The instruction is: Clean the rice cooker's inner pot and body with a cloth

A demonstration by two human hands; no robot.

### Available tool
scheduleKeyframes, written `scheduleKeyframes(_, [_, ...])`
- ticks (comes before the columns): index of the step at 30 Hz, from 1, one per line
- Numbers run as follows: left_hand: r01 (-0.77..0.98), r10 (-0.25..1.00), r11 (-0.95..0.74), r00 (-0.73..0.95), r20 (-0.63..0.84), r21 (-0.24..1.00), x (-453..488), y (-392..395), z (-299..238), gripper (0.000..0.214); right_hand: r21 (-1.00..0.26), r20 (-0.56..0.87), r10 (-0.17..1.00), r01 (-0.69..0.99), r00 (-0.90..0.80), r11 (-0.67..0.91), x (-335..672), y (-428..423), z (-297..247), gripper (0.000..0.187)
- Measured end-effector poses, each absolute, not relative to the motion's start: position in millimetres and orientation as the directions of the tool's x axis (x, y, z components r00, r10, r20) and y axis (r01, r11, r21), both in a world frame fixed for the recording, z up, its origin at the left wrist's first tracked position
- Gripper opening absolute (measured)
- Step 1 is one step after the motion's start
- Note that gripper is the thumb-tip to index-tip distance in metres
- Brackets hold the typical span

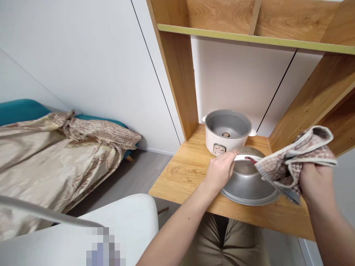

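Observation:
My left hand [220, 168] is closed on the left end of a white handle [245, 157] that arches over a silver metal lid [249, 190]. The lid rests dome up, near the front edge of the wooden desk. Just behind it stands a white rice cooker [212, 142], uncovered, its grey inside showing a round heating spot at the bottom. My right hand [317, 181] grips a bunched brown-and-white patterned cloth [295, 159] to the right of the lid. The cloth's left edge reaches the handle's right end, where something red shows; whether they touch I cannot tell.
The wooden desk [177, 173] has upright side panels and a shelf [222, 31] above the cooker. A white chair [130, 214] stands at the lower left. Further left is a teal sofa [24, 107] draped with a beige patterned cover [55, 159]. Someone's blurred patch shows at the bottom left.

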State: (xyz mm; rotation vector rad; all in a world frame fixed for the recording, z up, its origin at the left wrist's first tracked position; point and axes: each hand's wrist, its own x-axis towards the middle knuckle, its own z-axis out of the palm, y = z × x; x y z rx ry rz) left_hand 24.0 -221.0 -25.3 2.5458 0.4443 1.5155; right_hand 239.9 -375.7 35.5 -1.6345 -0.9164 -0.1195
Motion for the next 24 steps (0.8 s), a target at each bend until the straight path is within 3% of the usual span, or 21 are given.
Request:
scheduleKeyframes(2, [0.159, 0.335, -0.942, 0.458, 0.823, 0.295, 22.5, -217.9, -28.8, 0.023, -0.882, 0.406, 0.489, 0.471, 0.772, -0.012, 253.1, -366.3, 45.2, 0.032])
scheduleKeyframes(4, [0.135, 0.330, -0.943, 0.464, 0.822, 0.303, 22.2, -215.8, -31.6, 0.025, -0.902, 0.323, 0.612, 0.431, 0.722, -0.032, 262.4, -355.1, 48.5, 0.038])
scheduleKeyframes(7, [0.101, 0.313, -0.948, 0.439, 0.842, 0.300, 23.4, -213.6, -35.5, 0.026, -0.840, 0.360, 0.816, 0.537, 0.451, 0.074, 264.1, -339.8, 45.3, 0.049])
scheduleKeyframes(10, [0.081, 0.313, -0.948, 0.394, 0.864, 0.307, 25.0, -209.9, -41.3, 0.023, -0.714, 0.354, 0.921, 0.684, 0.166, 0.151, 251.9, -333.2, 43.4, 0.043])
scheduleKeyframes(14, [0.098, 0.314, -0.949, 0.299, 0.901, 0.298, 29.6, -202.0, -52.9, 0.018, -0.613, 0.323, 0.944, 0.747, -0.060, 0.257, 225.9, -341.8, 53.3, 0.042])
scheduleKeyframes(18, [0.140, 0.292, -0.951, 0.128, 0.948, 0.274, 44.0, -198.6, -64.2, 0.013, -0.401, 0.343, 0.922, 0.860, -0.180, 0.317, 195.3, -360.4, 65.9, 0.045])
scheduleKeyframes(24, [-0.024, 0.496, -0.868, 0.015, 0.868, 0.496, 67.0, -206.0, -69.6, 0.020, -0.206, 0.411, 0.905, 0.956, -0.110, 0.210, 159.3, -373.0, 61.8, 0.051])
